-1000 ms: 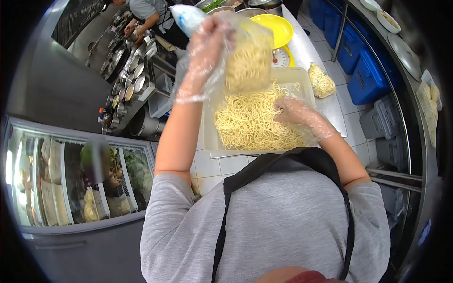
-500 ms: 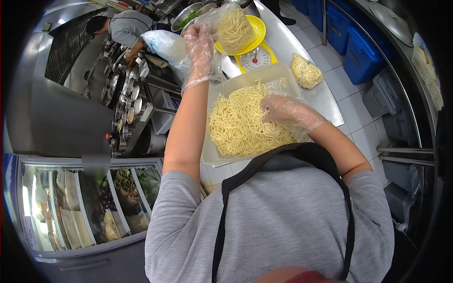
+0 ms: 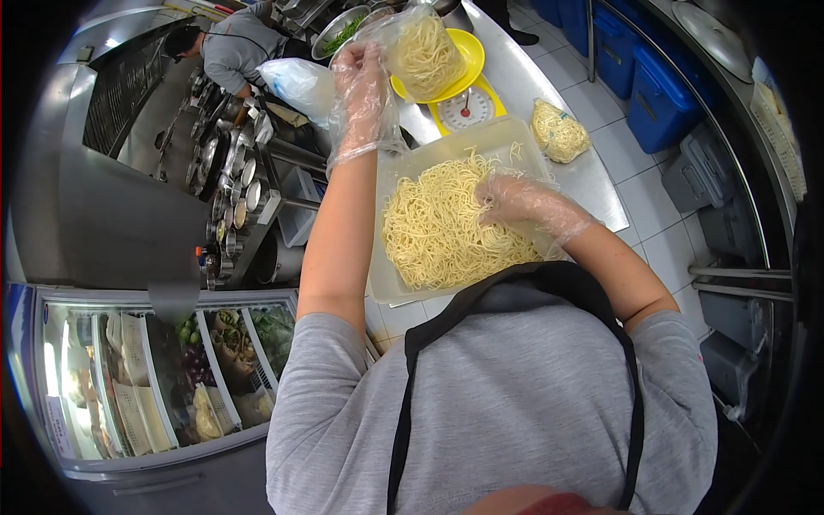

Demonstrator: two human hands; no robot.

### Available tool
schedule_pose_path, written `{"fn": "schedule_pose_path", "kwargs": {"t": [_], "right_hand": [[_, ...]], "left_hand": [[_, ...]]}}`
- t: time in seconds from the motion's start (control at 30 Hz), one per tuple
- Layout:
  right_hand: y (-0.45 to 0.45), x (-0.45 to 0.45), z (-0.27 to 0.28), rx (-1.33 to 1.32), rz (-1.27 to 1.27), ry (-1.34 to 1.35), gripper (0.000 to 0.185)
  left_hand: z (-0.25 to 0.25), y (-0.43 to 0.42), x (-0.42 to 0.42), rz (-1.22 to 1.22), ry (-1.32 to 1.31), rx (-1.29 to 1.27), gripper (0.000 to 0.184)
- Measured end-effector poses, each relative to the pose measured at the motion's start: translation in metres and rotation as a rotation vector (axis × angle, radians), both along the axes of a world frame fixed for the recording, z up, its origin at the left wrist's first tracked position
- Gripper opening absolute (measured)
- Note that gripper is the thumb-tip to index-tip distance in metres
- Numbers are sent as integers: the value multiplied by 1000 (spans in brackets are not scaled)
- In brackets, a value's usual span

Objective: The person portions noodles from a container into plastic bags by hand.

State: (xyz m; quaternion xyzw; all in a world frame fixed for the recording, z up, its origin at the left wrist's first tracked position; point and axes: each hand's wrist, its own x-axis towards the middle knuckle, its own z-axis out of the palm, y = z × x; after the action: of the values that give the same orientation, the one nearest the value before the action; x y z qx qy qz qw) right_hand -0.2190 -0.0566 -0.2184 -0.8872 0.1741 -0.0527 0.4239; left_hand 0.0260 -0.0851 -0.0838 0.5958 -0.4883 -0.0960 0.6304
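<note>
1. The bag of noodles (image 3: pixel 427 56) lies just to the right of the left hand (image 3: pixel 359 90), over the yellow plate (image 3: pixel 472 60) on the scale (image 3: pixel 469 110); whether it touches the plate cannot be told. Its long side runs roughly away from the person, with a slight slant.
2. The left hand is the nearer one; the right hand (image 3: pixel 524 204) is well apart, closer to the body.
3. The left arm reaches far forward, nearly straight, its gloved fingers curled and pinching the bag's plastic at the side.
4. The right arm is bent at the elbow and angles inward, its gloved fingers down among the loose noodles (image 3: pixel 442 227) in the tub (image 3: pixel 519 130). The noodles hide the fingertips, so their grip cannot be told.
5. A second bag (image 3: pixel 560 133) sits beside the tub on the steel table (image 3: pixel 592 176).
</note>
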Motion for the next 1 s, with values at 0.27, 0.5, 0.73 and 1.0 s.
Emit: {"fn": "schedule_pose_path", "kwargs": {"t": [0.27,0.5,0.73,1.0], "right_hand": [[0,0,5,-42,25,37,38],[3,4,42,-310,-43,55,32],[2,3,153,-82,-352,-738,35],[14,21,161,214,302,-156,25]], "left_hand": [[-3,-9,9,47,-157,-46,15],[27,27,-26,-103,-11,-200,7],[28,109,-57,-285,116,-72,3],[6,186,-50,-450,425,119,14]]}}
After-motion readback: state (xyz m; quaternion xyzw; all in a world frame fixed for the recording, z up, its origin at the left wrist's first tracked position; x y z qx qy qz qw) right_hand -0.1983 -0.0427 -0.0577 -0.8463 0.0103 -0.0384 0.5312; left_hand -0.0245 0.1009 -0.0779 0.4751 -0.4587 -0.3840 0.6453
